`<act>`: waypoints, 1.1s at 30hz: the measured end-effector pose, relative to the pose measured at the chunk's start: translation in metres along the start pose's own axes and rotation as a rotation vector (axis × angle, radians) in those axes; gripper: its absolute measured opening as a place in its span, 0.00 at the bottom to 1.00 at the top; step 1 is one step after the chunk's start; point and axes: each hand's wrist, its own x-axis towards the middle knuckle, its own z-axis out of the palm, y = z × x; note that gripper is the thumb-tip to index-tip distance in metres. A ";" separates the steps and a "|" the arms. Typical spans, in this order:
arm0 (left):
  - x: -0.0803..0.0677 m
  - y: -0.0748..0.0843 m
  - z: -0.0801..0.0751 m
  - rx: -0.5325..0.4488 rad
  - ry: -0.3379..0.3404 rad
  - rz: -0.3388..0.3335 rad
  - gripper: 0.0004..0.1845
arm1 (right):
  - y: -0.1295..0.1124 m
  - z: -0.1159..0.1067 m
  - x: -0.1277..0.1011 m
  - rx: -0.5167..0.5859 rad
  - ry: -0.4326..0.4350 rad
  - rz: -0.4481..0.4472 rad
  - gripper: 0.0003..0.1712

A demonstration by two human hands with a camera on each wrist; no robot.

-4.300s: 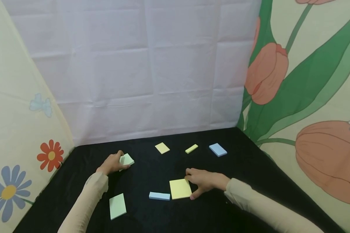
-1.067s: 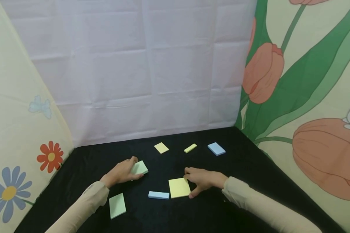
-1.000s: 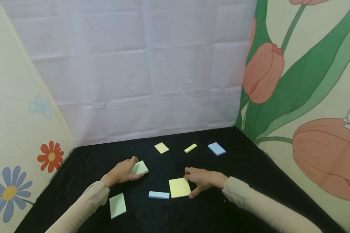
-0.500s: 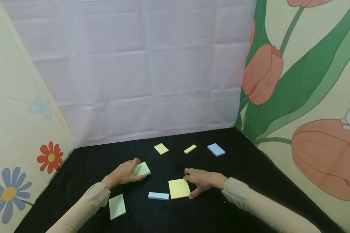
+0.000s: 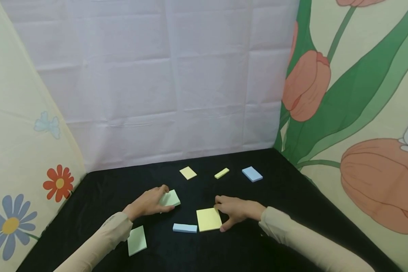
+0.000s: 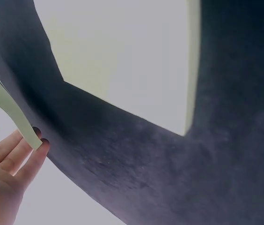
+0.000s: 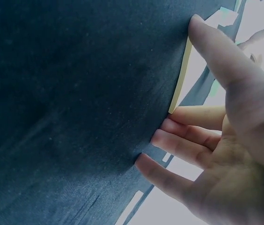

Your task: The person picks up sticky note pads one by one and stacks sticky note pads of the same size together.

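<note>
My left hand (image 5: 149, 202) holds a pale green sticky note pad (image 5: 170, 198) between thumb and fingers, left of the table's middle. The same pad (image 6: 10, 110) shows edge-on in the left wrist view, and part of it is hidden by the hand. On the right, my right hand (image 5: 238, 210) grips a square yellow sticky note pad (image 5: 209, 219) by its right side. In the right wrist view, the thumb (image 7: 216, 47) lies at one corner of the yellow pad and the index finger at another. A narrow blue pad (image 5: 185, 228) lies just left of the yellow one.
Another green pad (image 5: 137, 240) lies near the left forearm. Along the back are a small yellow pad (image 5: 188, 173), a narrow yellow strip pad (image 5: 221, 173) and a blue pad (image 5: 252, 174). A black cloth (image 5: 190, 257) covers the table; a white sheet (image 5: 176, 83) hangs behind.
My left hand has slid the green pad to the right and nearer to me, toward the yellow pad. The right hand and its yellow pad have stayed in place.
</note>
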 end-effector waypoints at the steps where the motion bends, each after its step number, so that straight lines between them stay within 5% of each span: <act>1: 0.001 0.001 0.000 0.003 0.000 0.002 0.32 | 0.001 0.000 0.000 0.006 0.005 -0.009 0.36; 13: 0.004 0.012 -0.001 0.009 -0.019 0.016 0.30 | 0.065 0.060 0.029 0.023 0.054 -0.068 0.46; 21: 0.008 0.016 0.001 0.026 -0.029 0.054 0.28 | 0.043 0.041 0.019 0.007 0.039 -0.045 0.40; 33: 0.011 0.023 0.005 0.022 -0.042 0.070 0.28 | 0.071 0.066 0.033 0.011 0.050 -0.071 0.47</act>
